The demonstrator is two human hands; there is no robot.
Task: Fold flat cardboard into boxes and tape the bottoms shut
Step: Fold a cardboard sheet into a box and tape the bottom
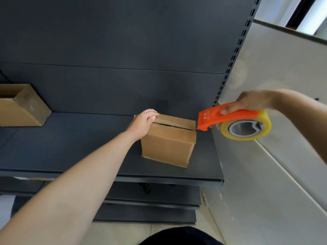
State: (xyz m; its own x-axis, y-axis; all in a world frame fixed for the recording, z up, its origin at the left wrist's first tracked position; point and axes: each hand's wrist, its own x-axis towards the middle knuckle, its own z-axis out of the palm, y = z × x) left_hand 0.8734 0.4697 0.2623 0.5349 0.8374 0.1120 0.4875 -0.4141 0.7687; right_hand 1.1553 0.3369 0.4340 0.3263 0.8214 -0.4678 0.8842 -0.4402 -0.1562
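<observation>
Left hand [143, 123]: arm reaches in from near left, fingers curled over the top left edge of the small box [169, 144], gripping it. Box stands on the dark shelf [70, 147], right of centre, near the shelf's right end. Its top flaps are folded in, with a narrow gap between them.

Right hand [251, 101]: closed around the orange tape dispenser [228, 115], thumb on its side. The dispenser nose is at the box's top right corner; contact cannot be confirmed. The yellowish tape roll [246, 128] hangs right of the box.

Farther left on the shelf, well apart: second box [23, 106], open. Behind: dark back panel [123, 41].
</observation>
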